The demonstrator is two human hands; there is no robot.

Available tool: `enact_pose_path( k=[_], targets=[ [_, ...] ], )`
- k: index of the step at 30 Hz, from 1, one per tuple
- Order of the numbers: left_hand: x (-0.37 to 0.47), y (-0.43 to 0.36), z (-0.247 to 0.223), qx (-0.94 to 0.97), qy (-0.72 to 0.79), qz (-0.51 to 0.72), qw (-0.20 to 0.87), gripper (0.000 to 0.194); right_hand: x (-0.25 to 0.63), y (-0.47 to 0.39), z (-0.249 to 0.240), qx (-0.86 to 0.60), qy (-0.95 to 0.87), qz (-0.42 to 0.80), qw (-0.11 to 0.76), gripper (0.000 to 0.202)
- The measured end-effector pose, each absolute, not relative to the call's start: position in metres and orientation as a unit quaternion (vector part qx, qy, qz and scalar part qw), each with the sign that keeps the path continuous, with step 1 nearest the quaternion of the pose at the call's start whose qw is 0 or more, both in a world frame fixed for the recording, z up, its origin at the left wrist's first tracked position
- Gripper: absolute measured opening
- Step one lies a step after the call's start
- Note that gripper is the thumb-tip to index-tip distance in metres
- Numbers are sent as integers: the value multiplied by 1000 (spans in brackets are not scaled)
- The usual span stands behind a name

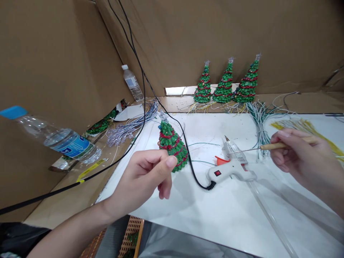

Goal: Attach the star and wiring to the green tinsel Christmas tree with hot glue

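Observation:
My left hand [149,172] grips the base of a small green Christmas tree [172,145] with red garlands and a clear star on top, tilted over the white table [215,204]. In my right hand [303,159] I pinch a wooden-handled tool [279,145]; its thin metal tip reaches left to the body of a white hot glue gun [232,168]. The glue gun lies on the table between my hands, with a clear glue stick [271,216] trailing out of its back and a black cord [193,172] leading away from it.
Three finished trees [225,84] stand in a row at the back. Bundles of white-green wires [259,120], yellow wires [306,127] and clear star picks [126,129] lie around. Two water bottles [63,139] [132,83] sit left. Cardboard walls [53,64] enclose the table.

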State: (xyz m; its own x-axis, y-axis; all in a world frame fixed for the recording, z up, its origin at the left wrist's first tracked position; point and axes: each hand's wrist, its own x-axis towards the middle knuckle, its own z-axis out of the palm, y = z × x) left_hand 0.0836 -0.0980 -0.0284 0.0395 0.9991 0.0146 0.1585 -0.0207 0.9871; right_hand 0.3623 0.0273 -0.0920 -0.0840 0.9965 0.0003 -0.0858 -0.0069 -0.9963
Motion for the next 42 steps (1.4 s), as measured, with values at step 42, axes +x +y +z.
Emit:
enact_pose_path(
  k=[42],
  targets=[
    [116, -61, -94, 853, 467, 140, 187, 38, 401, 43, -107, -556, -650, 334, 397, 13]
  ],
)
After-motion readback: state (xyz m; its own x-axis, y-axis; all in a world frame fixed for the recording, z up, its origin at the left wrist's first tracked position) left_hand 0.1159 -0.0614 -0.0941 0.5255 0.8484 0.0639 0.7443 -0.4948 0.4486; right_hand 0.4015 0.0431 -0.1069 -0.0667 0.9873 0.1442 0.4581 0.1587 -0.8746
